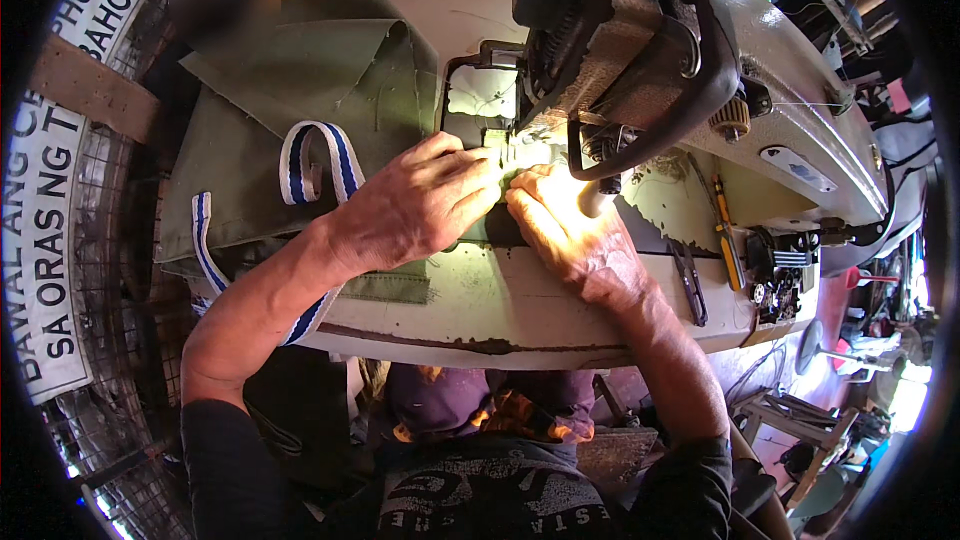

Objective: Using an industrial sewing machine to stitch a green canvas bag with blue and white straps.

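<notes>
Both hands meet at the needle area of a sewing machine [650,70], under its bright lamp. My left hand [425,195] is closed, fingers bent, pinching a small folded piece of olive-green fabric [494,138] beside the presser foot. From the right, my right hand [575,225] closes on the near side of that piece, its fingertips pressed together; glare washes out part of it. Behind my left forearm lies a large folded olive-green canvas [290,70]. A white webbing strap with blue stripes [346,177] loops over the canvas and passes beneath my left forearm.
The worn pale machine table [480,305] has a chipped front edge. Right of my right hand lie dark metal snips or tweezers [688,285] and a yellow-handled screwdriver [730,245]. A bobbin winder-like metal mechanism [778,285] sits at the right edge. Wire mesh and signs stand left.
</notes>
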Demonstrator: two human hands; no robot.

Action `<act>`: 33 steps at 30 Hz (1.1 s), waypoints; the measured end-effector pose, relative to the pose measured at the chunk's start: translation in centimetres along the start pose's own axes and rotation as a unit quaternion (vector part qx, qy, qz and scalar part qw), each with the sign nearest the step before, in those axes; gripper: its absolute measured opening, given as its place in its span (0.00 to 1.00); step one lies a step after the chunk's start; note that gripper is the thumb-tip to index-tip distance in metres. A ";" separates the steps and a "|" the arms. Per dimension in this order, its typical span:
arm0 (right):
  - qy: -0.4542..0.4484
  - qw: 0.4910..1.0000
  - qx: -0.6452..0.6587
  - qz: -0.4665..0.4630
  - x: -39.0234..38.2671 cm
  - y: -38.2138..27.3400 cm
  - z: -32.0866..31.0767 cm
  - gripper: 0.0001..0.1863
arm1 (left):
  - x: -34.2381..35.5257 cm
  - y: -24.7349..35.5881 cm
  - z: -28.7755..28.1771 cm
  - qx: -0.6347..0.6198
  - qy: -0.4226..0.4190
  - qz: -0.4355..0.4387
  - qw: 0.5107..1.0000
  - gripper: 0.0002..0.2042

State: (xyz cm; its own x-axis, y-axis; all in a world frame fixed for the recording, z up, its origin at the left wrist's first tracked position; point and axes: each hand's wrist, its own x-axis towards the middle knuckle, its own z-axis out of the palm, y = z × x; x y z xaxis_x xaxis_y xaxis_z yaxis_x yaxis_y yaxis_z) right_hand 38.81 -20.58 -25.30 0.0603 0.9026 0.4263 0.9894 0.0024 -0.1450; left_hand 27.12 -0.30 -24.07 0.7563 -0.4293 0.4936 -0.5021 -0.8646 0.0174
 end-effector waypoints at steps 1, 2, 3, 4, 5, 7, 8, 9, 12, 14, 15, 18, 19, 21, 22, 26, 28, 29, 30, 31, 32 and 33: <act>0.012 1.000 -0.004 -0.003 0.1 0.0 0.1 0.11 | 0.0 0.0 0.0 -0.001 -0.005 0.000 1.000 0.10; 0.021 1.000 0.005 0.001 0.2 0.0 0.2 0.11 | 0.1 0.0 0.0 0.008 -0.009 0.003 1.000 0.10; 0.031 0.999 0.018 0.001 0.3 0.1 0.3 0.10 | 0.1 0.0 -0.1 0.019 -0.009 0.007 1.000 0.10; 0.031 0.999 0.015 0.004 0.4 0.2 0.4 0.10 | 0.2 0.0 -0.2 0.017 -0.014 0.005 1.000 0.10; 0.029 0.998 0.050 0.028 0.6 0.3 0.5 0.10 | 0.3 0.0 -0.3 0.005 -0.020 -0.004 1.000 0.10; 0.027 0.994 0.087 0.054 0.9 0.5 0.6 0.09 | 0.5 0.2 -0.4 -0.009 -0.027 -0.013 1.000 0.09; 0.046 0.994 0.086 0.046 1.1 0.5 0.6 0.09 | 0.6 0.4 -0.5 -0.032 -0.026 -0.064 0.997 0.08; 0.062 0.994 0.084 0.044 1.2 0.4 0.6 0.09 | 0.7 0.6 -0.5 -0.053 -0.027 -0.118 0.991 0.06; 0.098 0.979 0.143 0.111 1.5 -0.3 0.5 0.09 | 1.1 1.3 -0.4 -0.112 -0.008 -0.216 0.970 0.03; 0.097 0.972 0.147 0.154 1.5 -1.2 0.5 0.11 | 1.3 1.8 -0.2 -0.109 -0.004 -0.241 0.964 0.02; 0.103 0.974 0.114 0.167 1.6 -1.5 0.6 0.11 | 1.5 1.9 -0.1 -0.106 -0.011 -0.259 0.960 0.03; 0.137 0.962 0.122 0.201 1.6 -2.4 0.8 0.05 | 1.6 2.0 0.1 -0.131 -0.014 -0.326 0.936 0.05; 0.134 0.962 0.113 0.208 1.5 -2.7 0.9 0.03 | 1.6 2.1 0.2 -0.132 -0.012 -0.338 0.932 0.05; 0.125 0.967 0.087 0.206 1.4 -3.0 1.0 0.04 | 1.5 2.3 0.4 -0.111 -0.017 -0.372 0.921 0.06; 0.110 0.971 0.065 0.200 1.3 -3.1 1.1 0.04 | 1.4 2.6 0.5 -0.118 -0.014 -0.370 0.922 0.06; 0.107 0.982 0.023 0.155 0.7 -2.8 1.0 0.04 | 0.9 3.1 0.8 -0.066 0.018 -0.342 0.937 0.07; 0.114 0.980 0.043 0.156 0.5 -2.2 1.0 0.05 | 0.9 3.0 1.0 -0.060 0.030 -0.352 0.934 0.07; 0.113 0.980 0.068 0.149 0.3 -1.9 1.0 0.06 | 0.9 3.0 1.1 -0.070 0.031 -0.363 0.929 0.07; 0.110 0.978 0.096 0.147 0.2 -1.6 1.0 0.06 | 0.9 3.0 1.1 -0.075 0.039 -0.357 0.930 0.07; 0.113 0.978 0.102 0.142 0.1 -1.5 1.0 0.07 | 0.9 2.9 1.1 -0.078 0.032 -0.357 0.930 0.08; 0.117 0.978 0.099 0.139 0.0 -1.3 1.1 0.07 | 0.9 2.9 1.1 -0.075 0.013 -0.370 0.926 0.08; 0.131 0.978 0.096 0.133 0.0 -1.2 1.1 0.07 | 0.9 3.0 1.0 -0.080 0.026 -0.356 0.931 0.08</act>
State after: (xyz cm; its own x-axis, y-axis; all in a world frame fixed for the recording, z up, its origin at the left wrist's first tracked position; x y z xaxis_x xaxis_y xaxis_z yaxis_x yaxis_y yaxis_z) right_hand 37.50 -20.07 -26.14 0.3684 0.7408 0.5616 0.8930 -0.1140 -0.4354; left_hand 26.75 -3.55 -24.42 0.9020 0.2553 0.3482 0.0604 -0.8732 0.4837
